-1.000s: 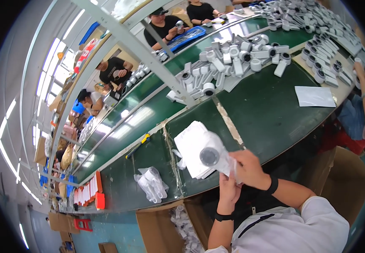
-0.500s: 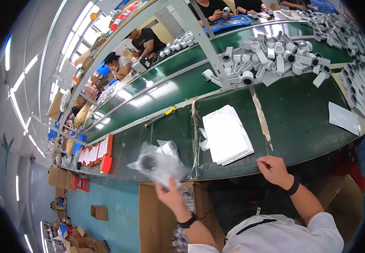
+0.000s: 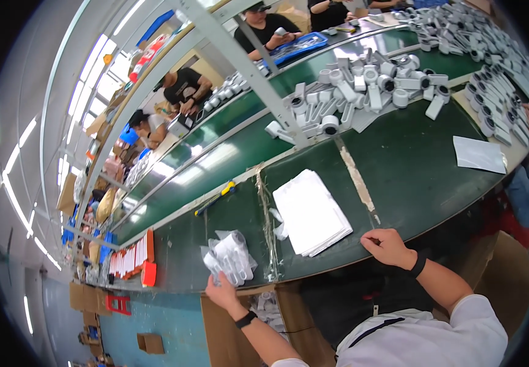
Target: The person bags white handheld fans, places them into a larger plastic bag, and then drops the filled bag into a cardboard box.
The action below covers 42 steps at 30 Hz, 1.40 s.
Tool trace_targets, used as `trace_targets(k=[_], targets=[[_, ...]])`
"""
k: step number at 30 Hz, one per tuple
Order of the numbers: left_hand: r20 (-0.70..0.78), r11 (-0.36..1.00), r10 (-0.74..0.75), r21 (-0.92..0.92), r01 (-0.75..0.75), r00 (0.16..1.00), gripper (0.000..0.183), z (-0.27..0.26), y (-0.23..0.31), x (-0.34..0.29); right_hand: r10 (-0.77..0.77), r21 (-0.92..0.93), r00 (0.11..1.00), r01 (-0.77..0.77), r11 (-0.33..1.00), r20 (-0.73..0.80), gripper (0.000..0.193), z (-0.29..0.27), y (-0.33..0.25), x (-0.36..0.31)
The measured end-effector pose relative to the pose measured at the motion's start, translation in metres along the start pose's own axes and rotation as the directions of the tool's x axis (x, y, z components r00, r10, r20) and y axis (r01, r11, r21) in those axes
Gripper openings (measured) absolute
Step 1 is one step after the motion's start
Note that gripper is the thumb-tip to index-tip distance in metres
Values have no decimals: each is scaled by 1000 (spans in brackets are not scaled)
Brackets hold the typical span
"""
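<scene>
My left hand (image 3: 223,295) is at the near edge of the green work table, its fingers closed on the near end of a clear plastic bag (image 3: 220,264) with a white, handled part inside. That bag lies against other bagged white parts (image 3: 237,251); how they overlap is hard to make out. My right hand (image 3: 390,248) rests at the table edge with fingers curled together, and nothing shows in it. Between the hands, nearer the right one, lies a stack of flat white bags or sheets (image 3: 312,214).
Loose white parts with round heads and handles (image 3: 371,85) are heaped on the far right. A yellow-and-black cutter (image 3: 215,197) lies behind the bags; red-and-white cartons (image 3: 133,255) stand left. Cardboard boxes (image 3: 313,333) are below the edge. Several people work across the line.
My left hand has lowered the bagged part onto the table beside the other bags and moved left and nearer. My right hand stays curled near the edge. The view has shifted.
</scene>
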<state>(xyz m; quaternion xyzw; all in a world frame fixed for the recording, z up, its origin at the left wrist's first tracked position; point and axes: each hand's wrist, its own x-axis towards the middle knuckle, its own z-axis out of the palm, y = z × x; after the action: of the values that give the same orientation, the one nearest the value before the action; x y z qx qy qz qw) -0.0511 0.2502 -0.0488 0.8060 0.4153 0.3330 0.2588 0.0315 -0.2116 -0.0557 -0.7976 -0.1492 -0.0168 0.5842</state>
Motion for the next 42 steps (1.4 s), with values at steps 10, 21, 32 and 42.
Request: trace_targets(k=[10,21,32,42], targets=[[437,705,-23,-631,325,899,20,93,111,-113,-148,-269,985,118,956,-92,21,-43,-55,127],[247,805,8,-576,140,969,16,110,92,-122,-430,-821,902,228,524,-24,27,29,32,328],[298,778,-61,-584,233,953,15,106,104,-123,-504,-965,858,44,258,-96,16,47,45,366],[270,806,20,-574,145,963,15,116,82,-115,61,295,997,-44,955,-48,27,-59,-55,234]])
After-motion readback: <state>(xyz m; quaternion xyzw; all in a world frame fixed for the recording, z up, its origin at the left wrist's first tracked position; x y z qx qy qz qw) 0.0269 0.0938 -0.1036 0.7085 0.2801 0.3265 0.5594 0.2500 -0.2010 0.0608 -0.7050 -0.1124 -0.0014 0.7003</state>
